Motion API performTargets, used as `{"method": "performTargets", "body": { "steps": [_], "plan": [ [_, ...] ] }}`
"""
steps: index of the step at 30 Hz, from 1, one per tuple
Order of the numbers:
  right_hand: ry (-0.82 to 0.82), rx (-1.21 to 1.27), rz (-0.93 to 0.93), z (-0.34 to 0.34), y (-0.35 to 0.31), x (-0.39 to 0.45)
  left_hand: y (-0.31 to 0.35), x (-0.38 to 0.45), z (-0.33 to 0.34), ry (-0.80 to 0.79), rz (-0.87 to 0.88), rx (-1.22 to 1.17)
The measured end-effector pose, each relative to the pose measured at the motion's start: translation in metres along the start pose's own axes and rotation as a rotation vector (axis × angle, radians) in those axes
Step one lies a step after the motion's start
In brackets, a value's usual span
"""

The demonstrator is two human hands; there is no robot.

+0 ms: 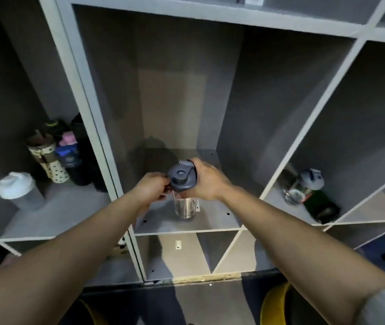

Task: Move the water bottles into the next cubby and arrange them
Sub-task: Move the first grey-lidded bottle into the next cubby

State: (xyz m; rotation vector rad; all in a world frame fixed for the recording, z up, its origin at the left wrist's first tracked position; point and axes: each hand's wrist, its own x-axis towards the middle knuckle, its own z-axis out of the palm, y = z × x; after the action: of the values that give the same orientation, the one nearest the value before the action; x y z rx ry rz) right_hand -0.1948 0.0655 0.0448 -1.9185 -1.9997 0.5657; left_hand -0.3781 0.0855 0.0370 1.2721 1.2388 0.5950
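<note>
A clear water bottle (185,208) with a grey flip lid (182,176) stands near the front of the middle cubby (210,221). My left hand (150,187) grips the left side of the lid. My right hand (206,181) wraps the lid's right side. The left cubby holds several bottles: a white-lidded shaker (16,187), a dotted cream bottle (48,160), a blue and pink one (68,151) and a dark one (85,160). In the right cubby lies a tilted clear bottle (304,188) with a grey lid.
A dark green object (320,205) lies beside the bottle in the right cubby. Grey dividers (88,113) separate the cubbies. Lower cubbies (186,254) open beneath the shelf. Something yellow (273,306) sits on the floor below.
</note>
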Motion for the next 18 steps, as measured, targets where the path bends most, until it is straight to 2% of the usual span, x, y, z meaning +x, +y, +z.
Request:
{"method": "performTargets", "body": {
  "steps": [3,9,15,18],
  "plan": [
    [0.001,-0.046,0.010,0.024,0.001,0.033,-0.014,0.019,-0.008,0.068,-0.045,-0.104],
    [-0.061,0.173,0.069,0.076,0.016,0.081,-0.048,0.065,-0.017,0.167,-0.192,-0.245],
    [-0.146,0.186,0.055,0.118,0.029,0.112,-0.066,0.093,-0.013,0.258,-0.291,-0.205],
    [-0.153,0.198,0.053,0.135,0.030,0.122,-0.079,0.101,-0.020,0.281,-0.273,-0.184]
  ]
}}
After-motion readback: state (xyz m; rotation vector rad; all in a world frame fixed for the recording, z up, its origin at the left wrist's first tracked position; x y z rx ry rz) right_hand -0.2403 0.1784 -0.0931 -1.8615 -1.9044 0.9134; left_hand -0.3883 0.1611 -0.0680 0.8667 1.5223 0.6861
